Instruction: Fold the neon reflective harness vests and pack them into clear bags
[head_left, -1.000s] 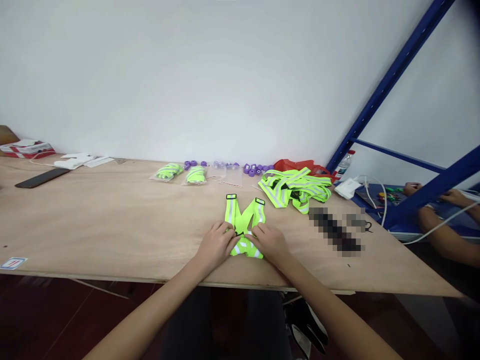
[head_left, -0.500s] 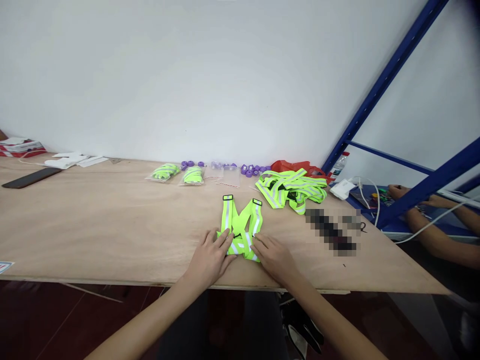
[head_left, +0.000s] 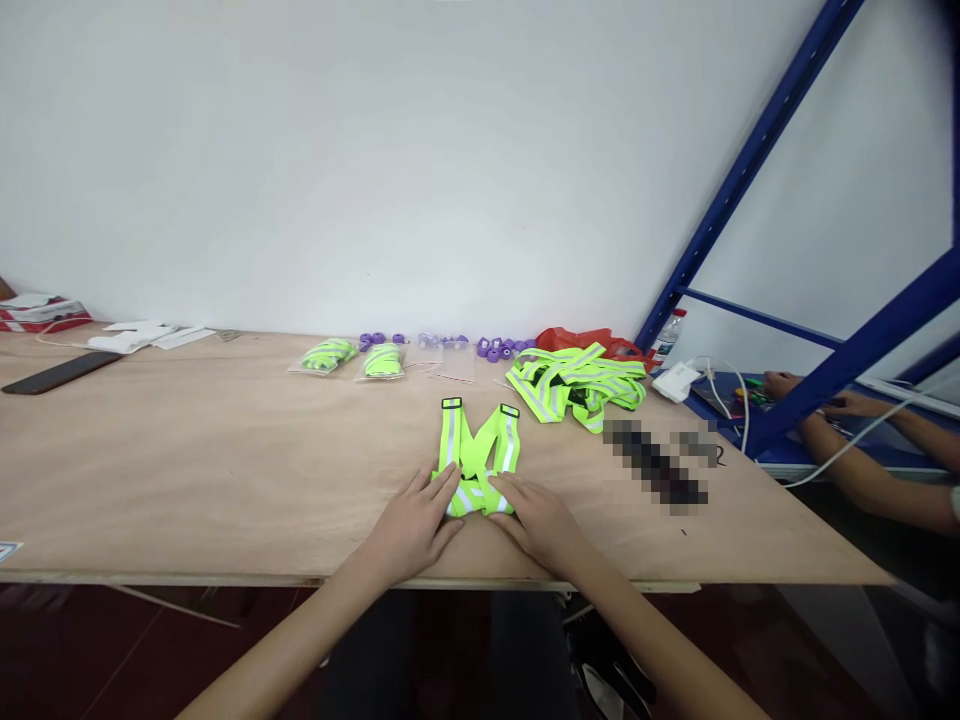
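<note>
A neon yellow-green reflective vest (head_left: 474, 455) made of elastic straps lies partly folded in front of me, its two black buckles at the far end. My left hand (head_left: 418, 522) rests flat on its lower left part, fingers stretched out. On the lower right part lies my right hand (head_left: 541, 518), also with fingers extended and pressing the straps down. The hands cover the outer ends of the folded band. Beyond them to the right is a loose heap of similar reflective straps (head_left: 581, 380).
Two clear bags with folded vests (head_left: 324, 354) lie by the wall, near purple rolls (head_left: 499, 348) and empty clear bags (head_left: 454, 362). A red bag (head_left: 592, 343), bottle (head_left: 666, 338) and white adapter (head_left: 675, 381) stand right. A blue rack frame (head_left: 855, 350) partly blocks a co-worker's hands (head_left: 851, 405).
The vest's lower part is folded flatter and shorter. My right hand has shifted slightly left onto it, while the left hand stays at its side. The view has tilted a little.
</note>
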